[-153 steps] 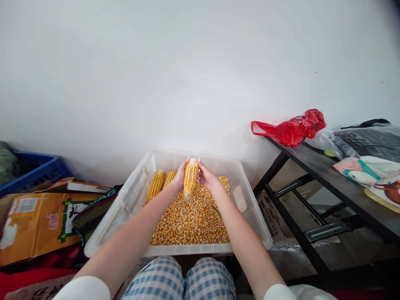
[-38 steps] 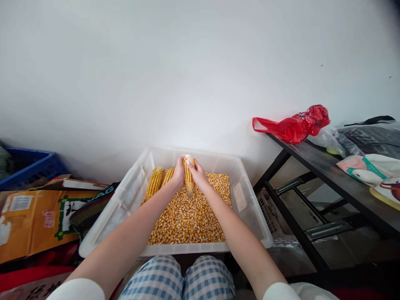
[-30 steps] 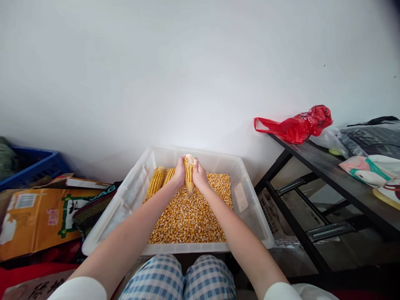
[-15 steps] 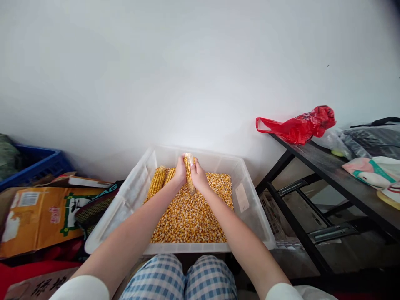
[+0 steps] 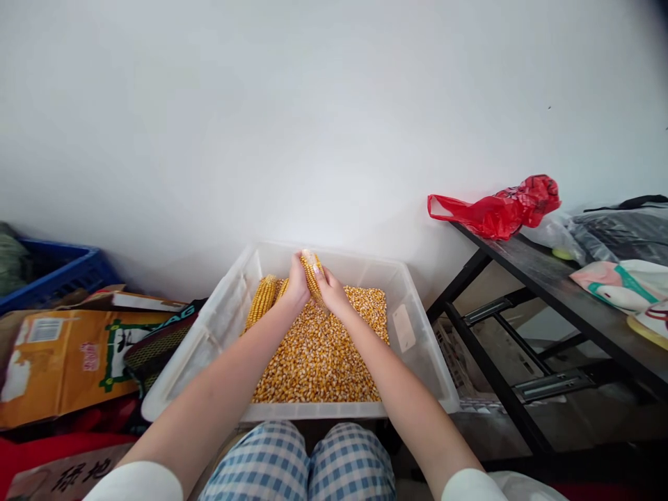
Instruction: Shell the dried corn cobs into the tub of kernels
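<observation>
Though steeper earlier, corn cob (image 5: 309, 270) now aslant, in grip of left hand (image 5: 298, 284) and right hand (image 5: 332, 291)

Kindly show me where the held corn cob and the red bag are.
Held corn cob (image 5: 312, 277): head view, on its kernels between the hands.
Red bag (image 5: 498, 214): head view, on its crumpled middle.

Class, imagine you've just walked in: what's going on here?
A person's left hand and right hand together grip a yellow corn cob with a pale end, tilted above loose yellow-and-white corn kernels in a translucent plastic tub. Other yellow cobs, partly hidden, lie at the tub's left side. A crumpled red plastic bag rests on a black table to the right.
</observation>
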The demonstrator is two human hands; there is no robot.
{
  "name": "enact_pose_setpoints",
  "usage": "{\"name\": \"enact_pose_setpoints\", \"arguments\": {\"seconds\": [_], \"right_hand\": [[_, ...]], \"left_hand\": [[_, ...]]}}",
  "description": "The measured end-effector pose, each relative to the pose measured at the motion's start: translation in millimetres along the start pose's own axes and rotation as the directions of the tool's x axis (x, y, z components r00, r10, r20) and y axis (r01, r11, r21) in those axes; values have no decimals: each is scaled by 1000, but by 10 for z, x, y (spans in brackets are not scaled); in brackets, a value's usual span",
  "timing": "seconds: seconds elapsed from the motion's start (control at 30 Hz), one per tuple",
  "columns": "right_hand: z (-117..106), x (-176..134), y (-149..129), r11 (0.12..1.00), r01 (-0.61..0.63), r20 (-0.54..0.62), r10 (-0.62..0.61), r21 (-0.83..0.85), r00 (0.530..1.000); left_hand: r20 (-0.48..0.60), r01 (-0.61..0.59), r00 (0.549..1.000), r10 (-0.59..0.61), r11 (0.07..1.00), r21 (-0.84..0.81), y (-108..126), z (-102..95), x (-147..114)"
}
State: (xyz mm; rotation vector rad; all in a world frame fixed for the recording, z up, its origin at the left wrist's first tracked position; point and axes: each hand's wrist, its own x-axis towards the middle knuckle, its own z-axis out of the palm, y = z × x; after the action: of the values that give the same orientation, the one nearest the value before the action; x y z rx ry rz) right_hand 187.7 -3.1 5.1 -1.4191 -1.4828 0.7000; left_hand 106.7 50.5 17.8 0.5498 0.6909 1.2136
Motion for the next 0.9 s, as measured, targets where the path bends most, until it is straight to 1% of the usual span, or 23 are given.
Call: {"name": "enact_pose_setpoints", "arguments": {"seconds": [0.1, 0.2, 0.27, 0.3, 0.33, 0.4, 0.43, 0.47, 0.53, 0.7, 0.8, 0.87, 0.9], "right_hand": [[3, -19, -18, 999, 32, 14, -32, -41, 999], [14, -34, -22, 1000, 1, -7, -1, -30, 1000], [22, -39, -29, 999, -21, 1, 21, 32, 1000], [24, -39, -36, 994, -42, 29, 39, 104, 999], [24, -38, -48, 978, -75, 80, 60, 197, 995], [17, -35, -79, 904, -170, 218, 88, 391, 972], [11, -34, -95, 868, -214, 280, 90, 449, 956], [5, -34, -110, 851, -237, 318, 88, 468, 944], [1, -39, -127, 870, -222, 325, 76, 441, 943], [49, -85, -103, 972, -74, 181, 34, 221, 983], [80, -110, -89, 992, -62, 120, 48, 111, 992], [75, -110, -99, 993, -77, 101, 67, 94, 993], [62, -103, -111, 990, -85, 103, 73, 116, 992]], "left_hand": [[-20, -37, 999, 37, 999, -8, -16, -1, 5], [-28, 1, 1000, -1, 1000, 19, -3, 7, 2], [-46, 18, 999, -17, 999, 27, 33, 7, -4], [-54, 31, 998, -30, 999, 26, 61, 5, -9], [-57, 43, 998, -42, 999, 22, 93, 3, -16], [-55, 65, 996, -64, 998, 18, 162, 0, -34], [-50, 72, 996, -71, 997, 22, 193, 0, -45], [-47, 72, 996, -70, 997, 28, 220, 2, -57], [-50, 52, 997, -50, 998, 35, 252, 9, -77], [-79, 30, 996, -28, 999, 25, 230, 16, -79], [-67, 6, 998, -4, 999, 38, 206, -2, -48], [-50, 4, 999, -2, 999, 41, 205, -12, -31], [-35, 18, 999, -17, 999, 38, 209, -15, -26]]}}
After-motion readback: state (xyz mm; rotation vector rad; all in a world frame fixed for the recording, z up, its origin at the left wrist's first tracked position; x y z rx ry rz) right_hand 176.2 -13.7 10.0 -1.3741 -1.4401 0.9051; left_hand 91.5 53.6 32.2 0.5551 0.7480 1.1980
